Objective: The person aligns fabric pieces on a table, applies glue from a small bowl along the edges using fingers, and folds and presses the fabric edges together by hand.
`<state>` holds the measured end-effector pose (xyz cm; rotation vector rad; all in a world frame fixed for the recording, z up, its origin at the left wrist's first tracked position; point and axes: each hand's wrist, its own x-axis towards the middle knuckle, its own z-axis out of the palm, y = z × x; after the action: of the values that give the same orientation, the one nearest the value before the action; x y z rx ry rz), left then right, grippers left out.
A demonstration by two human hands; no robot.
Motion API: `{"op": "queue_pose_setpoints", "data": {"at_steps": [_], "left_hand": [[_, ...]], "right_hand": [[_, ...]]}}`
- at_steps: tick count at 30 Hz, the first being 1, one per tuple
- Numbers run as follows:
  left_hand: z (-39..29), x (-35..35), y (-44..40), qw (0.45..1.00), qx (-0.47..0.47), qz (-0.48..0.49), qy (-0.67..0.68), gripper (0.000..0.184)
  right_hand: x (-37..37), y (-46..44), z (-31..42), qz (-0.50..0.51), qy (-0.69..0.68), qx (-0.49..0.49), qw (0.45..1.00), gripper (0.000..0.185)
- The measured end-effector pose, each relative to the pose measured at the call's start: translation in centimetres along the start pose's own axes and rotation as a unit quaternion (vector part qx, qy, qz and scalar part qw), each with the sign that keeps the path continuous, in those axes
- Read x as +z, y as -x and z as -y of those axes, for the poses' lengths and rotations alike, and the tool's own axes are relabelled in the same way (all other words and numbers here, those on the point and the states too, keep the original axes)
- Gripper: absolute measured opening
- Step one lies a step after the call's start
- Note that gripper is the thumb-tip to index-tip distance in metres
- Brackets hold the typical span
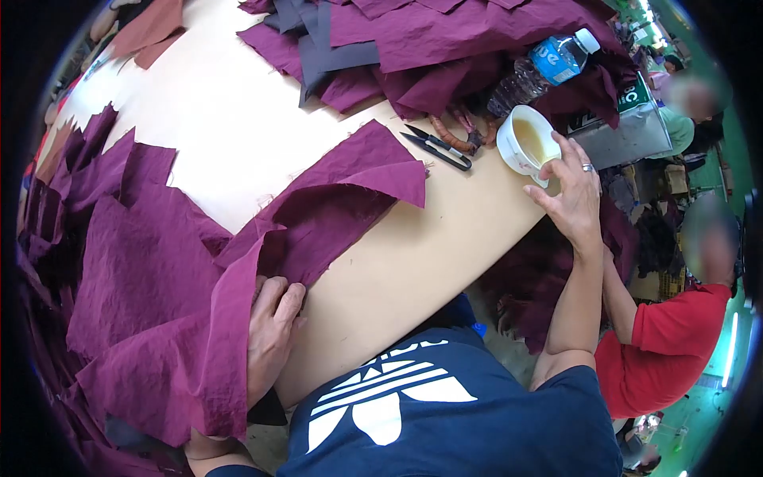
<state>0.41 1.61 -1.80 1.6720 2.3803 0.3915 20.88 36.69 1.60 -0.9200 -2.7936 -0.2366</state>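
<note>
My right hand (574,191) has its thumb and fingers closed at the near rim of a small white cup (513,153) holding a light brown liquid. The cup is tilted at the table's right edge. My left hand (274,326) is curled at the edge of a maroon cloth piece (226,350), which drapes over its wrist and hides part of the fingers. Another part of the maroon cloth (358,179) lies across the table beyond it. Black thread snips (437,147) lie on the tabletop, left of the cup.
A water bottle (544,70) with a blue label leans on a heap of maroon cloth (445,40) at the back. More maroon cloth (151,230) piles at the left. Beside the table's right edge is a metal tin (636,135). A person in red (668,342) is at the right.
</note>
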Motion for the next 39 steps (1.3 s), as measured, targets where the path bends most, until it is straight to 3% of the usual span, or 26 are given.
{"op": "queue_pose_setpoints", "data": {"at_steps": [6, 12, 15, 16, 18, 20, 22, 24, 25, 26, 28, 30, 32, 36, 38, 39], "left_hand": [[-0.7, -1.4, -1.0, 0.999, 0.023, 0.029, -0.015, 0.035], [-0.1, -0.8, -0.7, 0.998, -0.013, 0.058, 0.018, 0.039], [-0.5, -1.5, -1.3, 0.998, 0.055, 0.007, 0.021, 0.048], [-0.9, -2.6, -1.4, 0.996, 0.044, 0.032, 0.070, 0.062], [-0.6, -5.9, -0.9, 0.940, 0.032, 0.012, 0.338, 0.066], [1.4, -8.3, 0.6, 0.856, 0.025, -0.296, 0.424, 0.074], [3.9, -11.2, 2.2, 0.688, 0.062, -0.589, 0.420, 0.083], [8.6, -15.1, 6.7, 0.637, 0.019, -0.718, 0.280, 0.083], [11.4, -16.1, 9.0, 0.582, -0.083, -0.802, 0.101, 0.070], [13.4, -16.8, 11.6, 0.574, -0.172, -0.798, -0.062, 0.067], [19.2, -16.7, 18.8, 0.507, -0.397, -0.657, -0.392, 0.063], [21.9, -13.6, 20.0, 0.517, -0.653, -0.371, -0.410, 0.059], [24.7, -10.4, 23.0, 0.580, -0.741, -0.047, -0.334, 0.055], [24.2, -12.3, 22.7, 0.501, -0.667, -0.238, -0.498, 0.063], [26.0, -13.1, 24.6, 0.491, -0.762, -0.226, -0.355, 0.067], [26.1, -14.2, 25.3, 0.510, -0.817, -0.174, -0.206, 0.065]], "right_hand": [[0.1, 0.0, 0.4, -0.026, -0.054, -0.023, 0.998, 0.023], [-0.1, -0.2, 0.4, -0.074, -0.097, -0.034, 0.992, 0.022], [-0.3, -0.3, 0.7, -0.101, -0.104, -0.028, 0.989, 0.022], [-0.3, -0.4, 1.3, -0.112, -0.112, -0.029, 0.987, 0.022], [0.1, -0.5, 2.0, -0.130, -0.170, -0.024, 0.977, 0.019], [0.7, -0.7, 2.7, -0.119, -0.176, -0.039, 0.976, 0.019], [1.6, -1.0, 2.7, -0.108, -0.190, -0.063, 0.974, 0.019], [2.6, -1.4, 2.4, -0.111, -0.204, -0.095, 0.968, 0.019], [2.7, -1.5, 2.2, -0.113, -0.201, -0.111, 0.967, 0.018], [2.8, -1.6, 1.9, -0.115, -0.192, -0.125, 0.967, 0.018], [3.3, -2.0, 1.4, -0.120, -0.194, -0.142, 0.963, 0.016], [4.2, -2.5, 1.6, -0.118, -0.194, -0.144, 0.963, 0.016], [4.5, -2.7, 1.6, -0.111, -0.195, -0.143, 0.964, 0.016], [3.9, -3.4, 2.0, -0.125, -0.218, -0.160, 0.954, 0.016], [4.0, -3.5, 1.8, -0.131, -0.228, -0.172, 0.949, 0.015], [4.2, -3.5, 1.7, -0.132, -0.231, -0.176, 0.948, 0.015]]}}
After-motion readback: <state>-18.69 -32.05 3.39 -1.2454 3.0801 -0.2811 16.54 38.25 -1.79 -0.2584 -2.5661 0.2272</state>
